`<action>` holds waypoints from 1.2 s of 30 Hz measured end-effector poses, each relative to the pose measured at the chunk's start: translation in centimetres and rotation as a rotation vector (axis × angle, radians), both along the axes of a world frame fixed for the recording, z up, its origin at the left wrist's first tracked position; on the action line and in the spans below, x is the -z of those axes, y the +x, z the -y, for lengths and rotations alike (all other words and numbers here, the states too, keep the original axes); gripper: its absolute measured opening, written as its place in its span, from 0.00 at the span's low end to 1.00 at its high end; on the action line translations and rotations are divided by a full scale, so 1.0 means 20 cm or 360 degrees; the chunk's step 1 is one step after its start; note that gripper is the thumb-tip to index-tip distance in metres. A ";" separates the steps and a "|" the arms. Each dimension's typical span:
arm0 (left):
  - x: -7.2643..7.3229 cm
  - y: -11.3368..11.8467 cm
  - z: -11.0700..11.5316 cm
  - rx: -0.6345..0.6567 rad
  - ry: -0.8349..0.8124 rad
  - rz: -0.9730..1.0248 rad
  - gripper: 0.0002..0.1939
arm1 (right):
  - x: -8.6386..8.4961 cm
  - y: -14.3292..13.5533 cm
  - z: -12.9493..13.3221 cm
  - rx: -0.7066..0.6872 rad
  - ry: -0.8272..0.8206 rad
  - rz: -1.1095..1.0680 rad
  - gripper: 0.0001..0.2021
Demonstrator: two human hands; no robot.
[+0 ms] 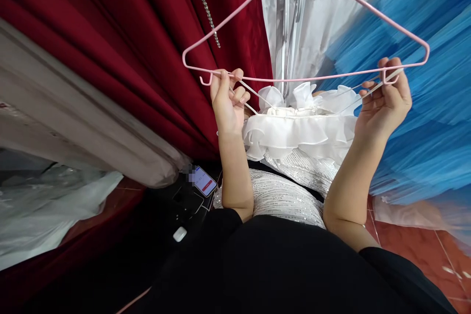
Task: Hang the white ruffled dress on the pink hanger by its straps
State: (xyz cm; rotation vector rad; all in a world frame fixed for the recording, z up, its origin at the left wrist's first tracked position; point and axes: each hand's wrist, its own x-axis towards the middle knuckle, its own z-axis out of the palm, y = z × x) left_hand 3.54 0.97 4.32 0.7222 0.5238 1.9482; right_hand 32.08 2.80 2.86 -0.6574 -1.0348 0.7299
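Observation:
A pink clothes hanger (283,80) hangs in front of me, with a small hook under each end of its bottom bar. Below it is a white sequined dress (294,130) with a ruffled top edge, its lower part lying across my lap. My left hand (228,100) is closed at the bar beside the left hook, pinching a thin white dress strap that runs down to the ruffle. At the right hook, my right hand (386,93) is closed on the other strap (373,89), stretched up to the bar. The fingertips of my right hand are partly hidden behind the hanger.
Dark red fabric (147,59) hangs at the left beside a beige gown (73,93). Blue tulle (415,108) fills the right side. A lit phone (204,180) and a white earbud case (180,234) lie on a black surface by my left arm. Red floor tiles (408,240) show below.

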 end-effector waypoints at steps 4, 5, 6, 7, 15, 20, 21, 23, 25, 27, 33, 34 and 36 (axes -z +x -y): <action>0.00 -0.02 0.00 -0.0022 -0.0037 -0.0050 0.11 | 0.01 0.00 -0.02 0.0026 0.0037 -0.0107 0.12; 0.00 -0.02 0.00 -0.0029 -0.0045 -0.0069 0.11 | 0.02 0.01 -0.02 0.0026 0.0041 -0.0132 0.11; 0.01 -0.03 0.00 -0.0031 -0.0046 -0.0082 0.11 | 0.02 0.02 -0.02 0.0030 0.0039 -0.0137 0.10; 0.01 -0.03 0.00 -0.0027 -0.0036 -0.0086 0.11 | 0.03 0.03 -0.02 0.0039 0.0036 -0.0124 0.10; 0.02 -0.03 0.00 0.0031 -0.0022 -0.0090 0.12 | 0.00 0.01 0.02 0.0302 -0.0005 0.0021 0.06; 0.01 -0.02 0.01 0.0023 -0.0034 -0.0106 0.11 | -0.05 -0.07 0.02 0.0294 -0.0039 -0.0166 0.07; 0.01 -0.02 0.01 0.0024 -0.0022 -0.0104 0.11 | -0.05 -0.08 0.01 0.0304 -0.0050 -0.0208 0.07; 0.00 -0.01 0.01 0.0022 -0.0011 -0.0112 0.10 | -0.06 -0.10 0.00 0.0308 -0.0102 -0.0254 0.06; 0.00 0.00 0.02 0.0016 -0.0019 -0.0140 0.11 | -0.05 -0.10 -0.02 0.0282 -0.0171 -0.0255 0.03; 0.00 0.00 0.02 0.0027 -0.0008 -0.0153 0.11 | -0.03 -0.09 -0.05 0.0297 -0.0192 -0.0280 0.05; 0.01 0.02 0.02 -0.0002 -0.0039 -0.0183 0.11 | -0.01 -0.16 -0.03 0.0544 -0.0134 -0.0294 0.12; 0.01 0.02 0.02 -0.0009 -0.0048 -0.0193 0.11 | -0.03 -0.20 0.00 0.0762 -0.0011 -0.0271 0.15; 0.01 0.02 0.02 0.0003 -0.0040 -0.0195 0.12 | -0.08 -0.28 0.08 0.1125 0.0289 -0.0228 0.14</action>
